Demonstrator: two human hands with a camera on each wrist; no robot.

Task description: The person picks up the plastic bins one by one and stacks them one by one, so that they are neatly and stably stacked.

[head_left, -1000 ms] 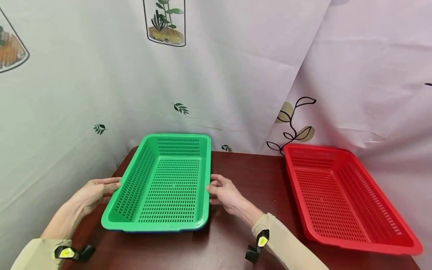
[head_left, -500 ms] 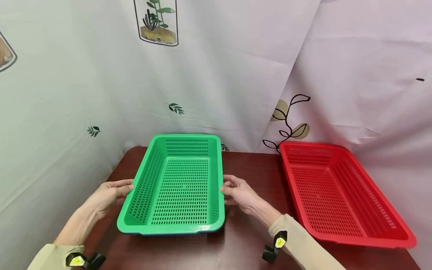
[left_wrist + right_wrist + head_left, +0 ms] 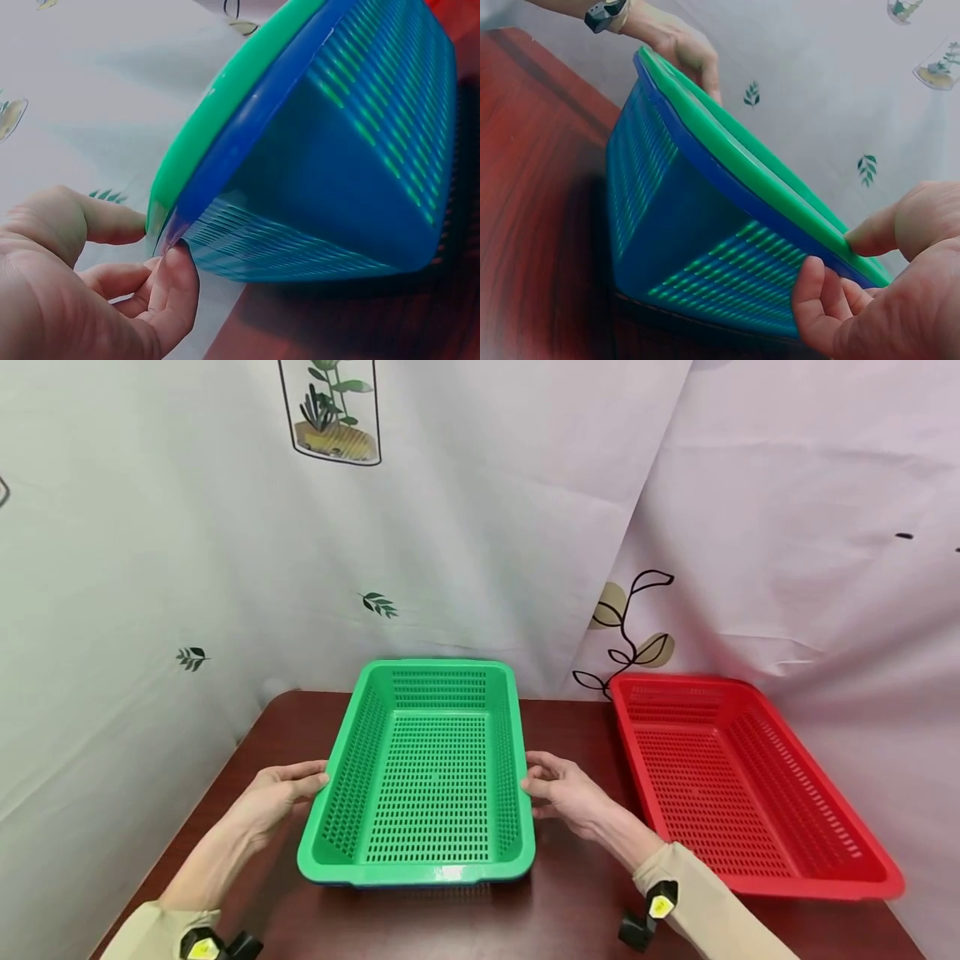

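A green perforated plastic basket [image 3: 431, 785] sits nested in a blue basket [image 3: 315, 165] of the same shape, whose sides show in both wrist views. My left hand [image 3: 270, 800] pinches the stacked rims at the left long side, thumb at the green rim and fingers under the blue one. On the opposite side my right hand [image 3: 570, 795] pinches both rims the same way; the right wrist view shows its thumb [image 3: 874, 232] on the green edge. The stack's underside is close to the dark tabletop; I cannot tell whether it touches.
A red perforated basket [image 3: 705, 777] stands on the reddish-brown table [image 3: 420, 931], to the right of the stack. Behind the table and along its left side hangs a white printed cloth [image 3: 480, 527].
Both hands have carried the nested baskets to the right along the table, closer to the red basket. The head view has turned slightly right. Both grips look unchanged.
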